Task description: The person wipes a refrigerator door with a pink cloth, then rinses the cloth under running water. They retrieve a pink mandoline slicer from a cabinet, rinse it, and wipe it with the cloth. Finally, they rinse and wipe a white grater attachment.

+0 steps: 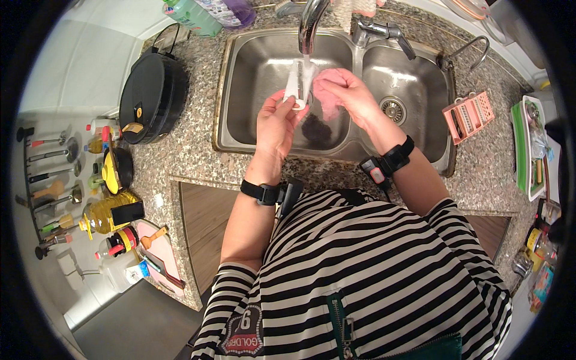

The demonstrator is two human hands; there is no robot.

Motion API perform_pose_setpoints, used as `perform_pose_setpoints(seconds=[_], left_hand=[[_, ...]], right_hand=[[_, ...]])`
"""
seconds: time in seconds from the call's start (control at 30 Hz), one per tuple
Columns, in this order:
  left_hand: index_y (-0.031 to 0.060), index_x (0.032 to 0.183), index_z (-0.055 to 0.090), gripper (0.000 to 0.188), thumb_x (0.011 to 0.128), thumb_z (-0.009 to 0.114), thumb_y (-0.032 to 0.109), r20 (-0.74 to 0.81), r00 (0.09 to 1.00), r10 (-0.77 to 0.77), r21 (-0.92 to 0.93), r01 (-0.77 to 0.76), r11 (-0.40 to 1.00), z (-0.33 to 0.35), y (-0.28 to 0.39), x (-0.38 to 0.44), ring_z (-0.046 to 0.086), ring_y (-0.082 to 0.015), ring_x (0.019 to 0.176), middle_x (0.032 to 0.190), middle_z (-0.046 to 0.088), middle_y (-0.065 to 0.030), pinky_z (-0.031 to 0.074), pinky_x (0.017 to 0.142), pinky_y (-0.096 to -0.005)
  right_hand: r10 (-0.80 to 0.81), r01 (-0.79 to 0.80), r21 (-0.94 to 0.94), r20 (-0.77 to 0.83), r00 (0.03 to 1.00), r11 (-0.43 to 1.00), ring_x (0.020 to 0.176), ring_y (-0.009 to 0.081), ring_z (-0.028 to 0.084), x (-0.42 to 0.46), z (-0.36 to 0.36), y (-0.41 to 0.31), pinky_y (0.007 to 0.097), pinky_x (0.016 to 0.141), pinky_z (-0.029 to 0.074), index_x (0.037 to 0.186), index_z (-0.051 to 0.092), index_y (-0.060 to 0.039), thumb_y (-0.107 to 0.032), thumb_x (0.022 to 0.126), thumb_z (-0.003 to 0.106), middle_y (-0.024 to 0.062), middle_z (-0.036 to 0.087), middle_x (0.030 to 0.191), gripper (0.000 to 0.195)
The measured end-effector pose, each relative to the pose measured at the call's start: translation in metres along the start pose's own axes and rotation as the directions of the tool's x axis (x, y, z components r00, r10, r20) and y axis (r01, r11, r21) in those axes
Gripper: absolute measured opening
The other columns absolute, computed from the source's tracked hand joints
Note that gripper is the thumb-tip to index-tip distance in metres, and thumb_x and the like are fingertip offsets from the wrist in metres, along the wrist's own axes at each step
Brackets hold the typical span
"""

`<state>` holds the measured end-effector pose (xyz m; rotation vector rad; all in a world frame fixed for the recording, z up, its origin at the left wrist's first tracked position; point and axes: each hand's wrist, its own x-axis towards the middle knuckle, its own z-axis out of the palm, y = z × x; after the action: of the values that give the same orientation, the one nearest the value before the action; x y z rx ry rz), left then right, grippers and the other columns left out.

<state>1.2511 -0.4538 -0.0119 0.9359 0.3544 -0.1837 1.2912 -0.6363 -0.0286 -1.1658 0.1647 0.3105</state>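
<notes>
Over the left basin of a stainless steel double sink [252, 130], my left hand [279, 119] grips a white plastic piece [294, 87] with a slotted middle and a rounded end. Water from the chrome faucet [308, 31] runs onto its upper part. Close by on the right, my right hand [348, 94] pinches a crumpled pink cloth [329, 90], part of which hangs down into the basin. Below the cloth, a dark round patch [317, 129] shows on the basin floor; what it is, I cannot tell.
A black round appliance [150, 99] stands left of the sink, with an oil jug [105, 213] and a pink cutting board [159, 256] nearer the counter's left edge. Right of the sink lie a pink grater [468, 118] and a green-and-white basket [521, 148]. Detergent bottles [198, 18] stand behind.
</notes>
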Motion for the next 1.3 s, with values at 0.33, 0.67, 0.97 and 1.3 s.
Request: perform_pose_setpoints(seconds=[0.33,0.67,0.97,1.3], left_hand=[[-0.0025,0.125,0.053,0.029,0.096,0.053,-0.001,0.017,0.999,0.038,0.111,-0.039,0.993,0.009,-0.008,-0.003,0.065,-0.0154,0.088,0.103,0.066,-0.0101,0.058,0.08,-0.03],[-0.0017,0.129,0.054,0.034,0.095,0.055,0.0,0.052,0.999,-0.013,0.276,-0.001,0.961,0.007,-0.008,-0.006,0.065,-0.014,0.089,0.106,0.067,-0.0091,0.058,0.08,-0.0276],[0.0009,0.132,0.052,0.038,0.095,0.051,-0.004,0.017,0.998,0.068,0.25,-0.07,0.966,0.011,-0.01,-0.003,0.064,-0.0112,0.091,0.108,0.067,-0.0063,0.054,0.084,-0.024],[0.0026,0.127,0.056,0.04,0.088,0.057,-0.001,0.15,0.937,0.317,0.889,-0.268,0.371,0.011,-0.021,-0.009,0.067,-0.0274,0.074,0.088,0.069,-0.0172,0.053,0.075,-0.0354]], right_hand=[[-0.248,0.25,-0.039,0.062,0.967,0.967,0.07,0.0055,0.061,-0.015,0.021,0.002,0.0211,0.055,0.048,0.103,0.064,-0.0022,-0.003,0.086,0.068,0.0012,0.067,0.086,0.017],[-0.403,0.372,-0.231,-0.102,0.91,0.899,0.075,0.0087,0.063,0.016,0.002,0.015,0.0234,0.061,0.05,0.103,0.064,-0.0016,-0.002,0.089,0.064,0.0036,0.067,0.09,0.014],[-0.324,0.316,-0.129,-0.042,0.945,0.94,0.078,0.0077,0.063,-0.002,0.0,0.015,0.0235,0.067,0.052,0.104,0.061,-0.0016,-0.006,0.088,0.067,0.0036,0.068,0.092,0.017],[-0.562,0.467,-0.596,0.03,0.826,0.654,0.081,0.0278,0.068,-0.012,0.028,0.001,0.0341,0.071,0.054,0.098,0.064,-0.0043,-0.015,0.078,0.073,0.0136,0.067,0.09,0.025]])
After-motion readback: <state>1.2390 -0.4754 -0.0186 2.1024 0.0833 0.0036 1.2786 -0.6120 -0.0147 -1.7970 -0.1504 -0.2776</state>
